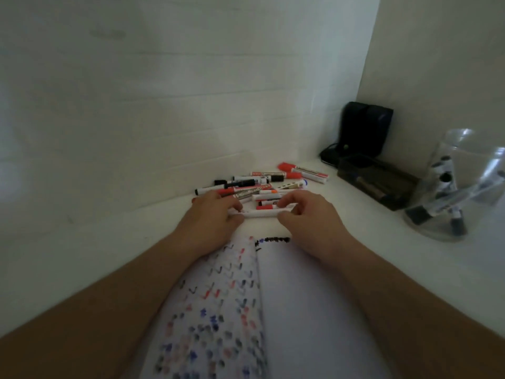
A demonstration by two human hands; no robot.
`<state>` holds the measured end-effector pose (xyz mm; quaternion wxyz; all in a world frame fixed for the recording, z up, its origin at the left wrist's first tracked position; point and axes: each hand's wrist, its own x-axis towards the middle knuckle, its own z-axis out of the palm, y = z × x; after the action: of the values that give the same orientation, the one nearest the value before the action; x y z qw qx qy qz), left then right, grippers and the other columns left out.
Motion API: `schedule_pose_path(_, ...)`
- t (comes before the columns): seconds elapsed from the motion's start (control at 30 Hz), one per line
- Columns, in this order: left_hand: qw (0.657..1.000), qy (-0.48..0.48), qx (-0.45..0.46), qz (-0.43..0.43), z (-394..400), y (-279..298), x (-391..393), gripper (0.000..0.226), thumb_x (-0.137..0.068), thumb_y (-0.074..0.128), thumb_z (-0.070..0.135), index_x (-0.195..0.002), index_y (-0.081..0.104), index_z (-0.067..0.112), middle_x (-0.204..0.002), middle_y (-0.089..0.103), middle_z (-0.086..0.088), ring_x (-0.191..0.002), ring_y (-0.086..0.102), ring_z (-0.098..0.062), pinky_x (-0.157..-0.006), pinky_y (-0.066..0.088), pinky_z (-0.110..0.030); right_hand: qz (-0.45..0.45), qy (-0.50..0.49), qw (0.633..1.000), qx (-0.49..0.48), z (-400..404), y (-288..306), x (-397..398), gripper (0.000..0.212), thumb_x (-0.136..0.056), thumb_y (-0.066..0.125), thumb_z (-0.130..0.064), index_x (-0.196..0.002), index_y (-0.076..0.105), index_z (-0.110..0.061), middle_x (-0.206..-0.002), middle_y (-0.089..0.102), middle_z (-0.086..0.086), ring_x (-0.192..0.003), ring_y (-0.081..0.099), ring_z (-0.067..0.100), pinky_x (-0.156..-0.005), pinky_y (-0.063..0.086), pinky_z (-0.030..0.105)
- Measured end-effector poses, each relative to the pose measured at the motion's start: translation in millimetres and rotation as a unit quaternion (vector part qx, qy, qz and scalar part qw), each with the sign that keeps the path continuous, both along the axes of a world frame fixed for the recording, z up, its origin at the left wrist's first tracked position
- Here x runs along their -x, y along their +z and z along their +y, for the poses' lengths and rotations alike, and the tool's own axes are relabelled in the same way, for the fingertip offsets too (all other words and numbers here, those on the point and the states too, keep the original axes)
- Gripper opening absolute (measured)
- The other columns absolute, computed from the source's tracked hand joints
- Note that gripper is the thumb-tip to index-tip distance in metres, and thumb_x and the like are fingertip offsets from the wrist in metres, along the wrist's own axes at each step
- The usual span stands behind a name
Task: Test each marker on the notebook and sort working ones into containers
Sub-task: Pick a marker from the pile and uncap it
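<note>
Here, left hand (pixel 216 214) and right hand (pixel 306 212) each gripping 1 white marker (pixel 261 213), above the notebook (pixel 273 296).

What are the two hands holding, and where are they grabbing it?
A white marker, held level above the notebook: left hand grips its left end, right hand its right end.
</note>
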<state>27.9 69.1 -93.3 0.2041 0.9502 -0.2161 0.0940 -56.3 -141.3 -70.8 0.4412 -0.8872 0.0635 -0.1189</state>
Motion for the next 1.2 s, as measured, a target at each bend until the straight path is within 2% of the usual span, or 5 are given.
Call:
schedule_pose_path(0.27,0.982,-0.039,0.052,-0.177,-4.7,11.4,9.8,0.018,-0.105,0.045,0.026,-0.111,0.059,0.017,-0.097,0.062,-0.001,-0.085,0.055,-0.028,-0.076,0.045,-0.044,0.027,0.018,0.996,-0.085,-12.2,-0.8,3.0,0.035,-0.092,0.070,-0.054,-0.078,0.077,-0.023,-0.059,0.060,-0.003,-0.049,0.046,0.010,-0.053,0.039,0.025)
schedule_pose_path(0.4,0.960,-0.168,0.040,-0.220,-12.9,19.4,33.8,0.031,-0.103,0.046,0.021,-0.131,0.060,0.023,-0.107,0.062,0.009,-0.093,0.045,-0.008,-0.086,0.037,-0.032,-0.024,0.100,0.938,-0.332,-6.5,9.1,9.7,0.023,-0.104,0.059,-0.035,-0.105,0.072,-0.015,-0.069,0.054,0.009,-0.049,0.036,0.014,-0.041,0.027,0.023)
schedule_pose_path(0.6,0.967,-0.217,0.121,-0.061,-26.0,18.6,59.4,0.024,-0.109,0.041,0.031,-0.130,0.052,0.029,-0.109,0.063,0.012,-0.096,0.058,-0.008,-0.084,0.048,-0.033,-0.043,0.137,0.927,-0.345,6.8,9.4,16.6,0.016,-0.105,0.056,-0.017,-0.089,0.058,-0.012,-0.067,0.054,0.015,-0.051,0.043,0.019,-0.042,0.032,0.024)
schedule_pose_path(1.07,0.972,-0.207,0.106,-0.015,-28.1,17.5,52.0,0.025,-0.107,0.042,0.046,-0.130,0.051,0.046,-0.079,0.055,0.022,-0.065,0.052,-0.002,-0.068,0.052,-0.038,-0.033,0.169,0.894,-0.413,8.5,-0.1,13.2,0.019,-0.096,0.062,-0.022,-0.084,0.048,-0.015,-0.062,0.052,0.011,-0.046,0.044,0.014,-0.041,0.035,0.022)
schedule_pose_path(1.2,0.973,-0.205,0.101,-0.013,-26.6,17.5,52.3,0.028,-0.106,0.037,0.053,-0.131,0.049,0.048,-0.100,0.066,0.017,-0.083,0.063,-0.007,-0.075,0.054,-0.040,-0.028,0.175,0.895,-0.409,9.2,1.7,14.0,0.023,-0.090,0.065,-0.026,-0.087,0.046,-0.013,-0.062,0.053,0.010,-0.046,0.044,0.014,-0.041,0.035,0.022)
